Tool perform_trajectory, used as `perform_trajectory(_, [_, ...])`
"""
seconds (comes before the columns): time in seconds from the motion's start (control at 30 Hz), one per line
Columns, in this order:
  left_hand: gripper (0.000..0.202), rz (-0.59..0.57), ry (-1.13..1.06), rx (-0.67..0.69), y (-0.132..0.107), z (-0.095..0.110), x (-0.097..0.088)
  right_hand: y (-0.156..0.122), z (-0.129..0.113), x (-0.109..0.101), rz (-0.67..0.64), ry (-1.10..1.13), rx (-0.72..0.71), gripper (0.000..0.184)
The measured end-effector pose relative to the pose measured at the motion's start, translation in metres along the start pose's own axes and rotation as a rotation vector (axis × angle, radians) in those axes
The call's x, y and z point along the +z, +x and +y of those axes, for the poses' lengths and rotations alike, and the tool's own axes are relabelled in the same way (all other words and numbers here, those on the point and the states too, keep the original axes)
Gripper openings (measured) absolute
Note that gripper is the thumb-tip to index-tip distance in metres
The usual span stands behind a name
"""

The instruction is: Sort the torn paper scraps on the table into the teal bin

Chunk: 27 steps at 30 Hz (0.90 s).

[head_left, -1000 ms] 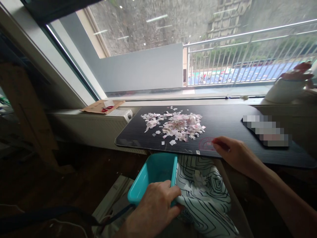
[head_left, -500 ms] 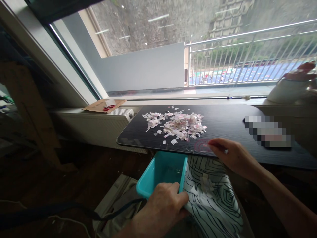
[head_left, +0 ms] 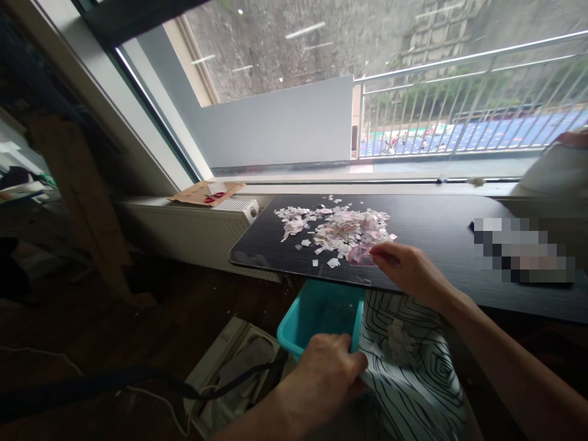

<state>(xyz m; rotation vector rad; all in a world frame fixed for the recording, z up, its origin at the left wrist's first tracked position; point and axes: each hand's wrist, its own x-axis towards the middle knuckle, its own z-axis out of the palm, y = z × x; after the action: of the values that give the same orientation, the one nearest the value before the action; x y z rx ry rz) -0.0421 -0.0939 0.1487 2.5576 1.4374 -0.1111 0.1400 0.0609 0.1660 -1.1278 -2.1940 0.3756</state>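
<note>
A heap of small pink and white paper scraps (head_left: 337,229) lies on a black tabletop (head_left: 432,226) by the window. My right hand (head_left: 407,272) rests on the table's near edge, fingers together and fingertips touching the right side of the heap. My left hand (head_left: 328,376) is closed on the near rim of a turquoise plastic bin (head_left: 316,309), held below the table's edge. Beside the bin a black-and-white patterned cloth (head_left: 408,367) covers my lap, with a few scraps on it.
A blurred-out flat object (head_left: 519,248) lies on the table at right. A white radiator (head_left: 197,226) with cardboard (head_left: 204,193) on top runs under the window sill. Dark floor with a black cable (head_left: 114,380) is at left. A white bundle (head_left: 554,171) sits far right.
My right hand has slid left along the table edge and forward to the paper heap. The bin and my left hand now sit further right in view.
</note>
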Motion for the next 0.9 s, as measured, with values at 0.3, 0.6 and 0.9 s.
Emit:
perform_trajectory(0.3, [0.018,-0.032,-0.035,-0.006,0.004,0.002,0.001,-0.016,-0.006,-0.014,-0.067,-0.058,-0.033,0.022])
perform_trajectory(0.6, [0.032,-0.001,-0.075,-0.007,0.005,-0.001,0.004,-0.084,0.012,-0.011,-0.187,-0.432,-0.110,0.022])
perform_trajectory(0.9, [0.044,-0.018,-0.126,-0.004,0.005,0.000,0.008,-0.096,0.029,0.030,-0.522,-0.293,0.041,0.031])
